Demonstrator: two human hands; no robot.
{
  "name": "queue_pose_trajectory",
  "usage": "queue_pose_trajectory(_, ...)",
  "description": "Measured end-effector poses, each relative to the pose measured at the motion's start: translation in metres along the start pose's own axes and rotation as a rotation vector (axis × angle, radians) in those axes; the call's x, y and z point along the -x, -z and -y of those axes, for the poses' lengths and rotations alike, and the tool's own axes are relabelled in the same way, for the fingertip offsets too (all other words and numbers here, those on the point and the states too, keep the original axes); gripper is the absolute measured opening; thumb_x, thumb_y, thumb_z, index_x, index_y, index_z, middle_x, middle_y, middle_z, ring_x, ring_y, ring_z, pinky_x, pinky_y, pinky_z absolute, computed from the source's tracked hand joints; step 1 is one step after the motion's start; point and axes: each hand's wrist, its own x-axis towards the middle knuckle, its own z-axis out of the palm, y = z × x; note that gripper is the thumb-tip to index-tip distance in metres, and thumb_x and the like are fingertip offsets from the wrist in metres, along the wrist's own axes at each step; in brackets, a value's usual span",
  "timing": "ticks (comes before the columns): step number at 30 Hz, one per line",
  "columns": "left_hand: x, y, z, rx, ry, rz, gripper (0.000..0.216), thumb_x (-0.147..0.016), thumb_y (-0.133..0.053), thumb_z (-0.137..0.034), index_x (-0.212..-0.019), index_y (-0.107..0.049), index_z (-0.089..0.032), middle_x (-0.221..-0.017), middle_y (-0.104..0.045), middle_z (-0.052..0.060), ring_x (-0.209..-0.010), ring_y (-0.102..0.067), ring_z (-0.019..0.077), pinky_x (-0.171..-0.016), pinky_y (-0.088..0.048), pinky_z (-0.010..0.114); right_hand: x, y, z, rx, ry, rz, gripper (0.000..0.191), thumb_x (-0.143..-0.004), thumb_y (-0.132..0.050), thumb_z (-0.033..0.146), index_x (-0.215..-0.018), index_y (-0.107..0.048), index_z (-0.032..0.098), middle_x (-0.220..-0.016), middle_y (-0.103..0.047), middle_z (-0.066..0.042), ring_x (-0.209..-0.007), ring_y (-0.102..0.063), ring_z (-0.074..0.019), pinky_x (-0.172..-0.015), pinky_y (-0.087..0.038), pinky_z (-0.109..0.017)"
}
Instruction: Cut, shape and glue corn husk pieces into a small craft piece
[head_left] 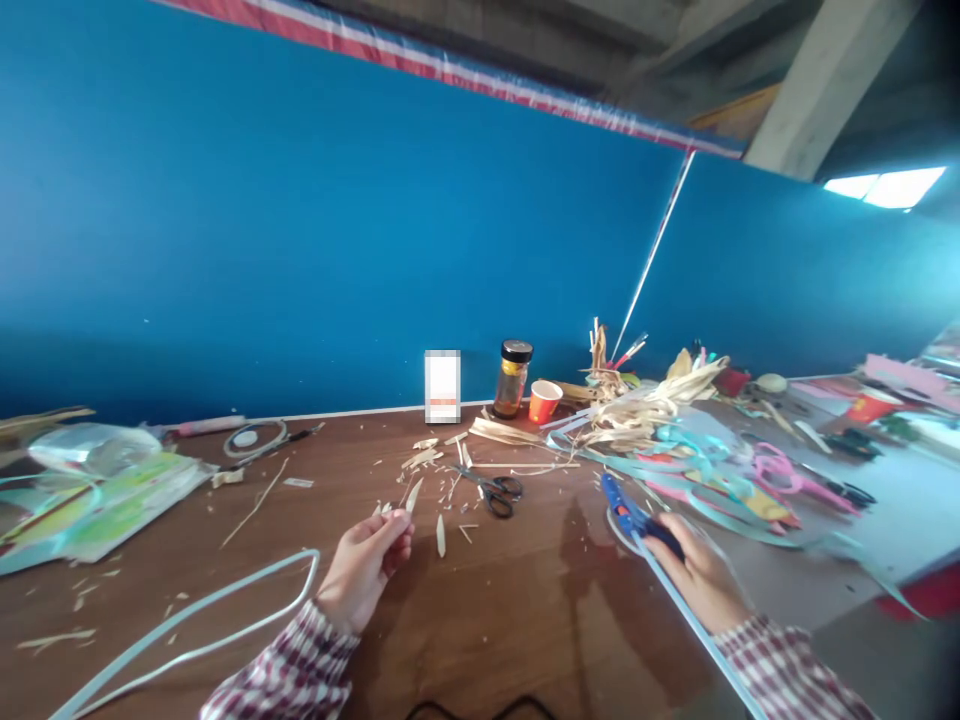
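Observation:
My left hand (371,560) is closed in a pinch on a small pale leaf-shaped piece of husk (414,496), which points up from the fingertips. On the right, my right hand (694,570) is wrapped round the dark handle of a blue glue gun (626,508), its nozzle turned away from me. A pale strip (694,620) runs beneath that hand toward me. Between the hands lie black-handled scissors (501,493), and another leaf-shaped husk piece (441,536) rests on the brown table (480,630). Small scraps are scattered near the scissors.
Behind stand a dark-lidded jar (513,380) and an orange paper cup (546,402). Dried husks (637,420), ribbons and pink scissors (795,475) crowd the right. A pale cord loop (217,590) and a green-yellow packet (127,505) lie left. A blue partition (337,220) borders the table.

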Motion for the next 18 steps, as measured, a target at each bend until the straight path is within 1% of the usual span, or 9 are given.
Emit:
queue_pose_trajectory(2,0.0,0.001,0.001,0.006,-0.005,0.002,0.006,-0.074,-0.067,-0.01,-0.07,-0.063,-0.009,-0.062,-0.061,0.002,-0.048,-0.055,0.0053,-0.046,-0.051,0.013,0.001,0.0,-0.019,0.035,-0.049,0.007,0.031,-0.085,-0.043,0.052,-0.091,-0.054,0.024,-0.084,-0.07,-0.005,-0.073,-0.068,-0.023,-0.061,-0.052,-0.031)
queue_pose_trajectory(4,0.0,0.001,0.001,0.004,-0.01,0.005,0.006,-0.075,-0.066,-0.01,-0.07,-0.063,-0.009,-0.063,-0.061,0.003,-0.049,-0.055,0.0054,-0.046,-0.051,0.013,0.003,-0.003,-0.032,0.071,-0.054,0.006,0.031,-0.084,-0.043,0.053,-0.086,-0.054,0.024,-0.082,-0.07,-0.005,-0.07,-0.067,-0.0235,-0.059,-0.051,-0.032)
queue_pose_trajectory(7,0.001,0.0,0.0,-0.008,-0.013,0.009,0.006,-0.078,-0.063,-0.009,-0.072,-0.063,-0.008,-0.063,-0.061,0.003,-0.049,-0.055,0.0051,-0.046,-0.051,0.013,0.005,-0.009,-0.04,0.109,-0.052,0.009,0.029,-0.083,-0.044,0.051,-0.084,-0.052,0.023,-0.084,-0.069,-0.005,-0.074,-0.067,-0.0246,-0.062,-0.05,-0.034)
queue_pose_trajectory(10,0.001,-0.001,-0.001,-0.011,-0.007,0.014,0.005,-0.078,-0.063,-0.009,-0.073,-0.063,-0.008,-0.063,-0.061,0.003,-0.049,-0.055,0.0048,-0.046,-0.05,0.012,0.006,-0.009,-0.04,0.114,-0.071,0.044,0.027,-0.082,-0.047,0.049,-0.09,-0.052,0.024,-0.089,-0.069,-0.007,-0.079,-0.067,-0.0258,-0.065,-0.051,-0.036)
queue_pose_trajectory(12,0.001,-0.001,-0.001,-0.006,-0.007,0.013,0.005,-0.077,-0.064,-0.009,-0.072,-0.063,-0.008,-0.063,-0.061,0.003,-0.049,-0.055,0.0051,-0.046,-0.05,0.013,0.007,-0.004,-0.037,0.085,-0.081,0.077,0.032,-0.081,-0.048,0.049,-0.099,-0.052,0.023,-0.098,-0.068,-0.009,-0.086,-0.066,-0.027,-0.07,-0.052,-0.037)
queue_pose_trajectory(15,0.002,-0.002,-0.001,0.002,-0.009,0.019,0.006,-0.076,-0.065,-0.01,-0.071,-0.062,-0.009,-0.062,-0.061,0.003,-0.049,-0.055,0.0055,-0.045,-0.05,0.013,0.009,0.012,-0.03,0.025,-0.097,0.115,0.041,-0.081,-0.048,0.049,-0.112,-0.049,0.022,-0.107,-0.066,-0.011,-0.097,-0.064,-0.028,-0.079,-0.052,-0.04)
queue_pose_trajectory(18,0.004,-0.002,-0.002,0.0,0.001,0.023,0.006,-0.075,-0.066,-0.011,-0.07,-0.062,-0.009,-0.062,-0.061,0.002,-0.048,-0.055,0.0053,-0.045,-0.05,0.014,0.011,0.034,-0.026,-0.017,-0.11,0.172,0.041,-0.081,-0.047,0.05,-0.111,-0.051,0.022,-0.107,-0.066,-0.011,-0.099,-0.063,-0.0266,-0.082,-0.052,-0.039)
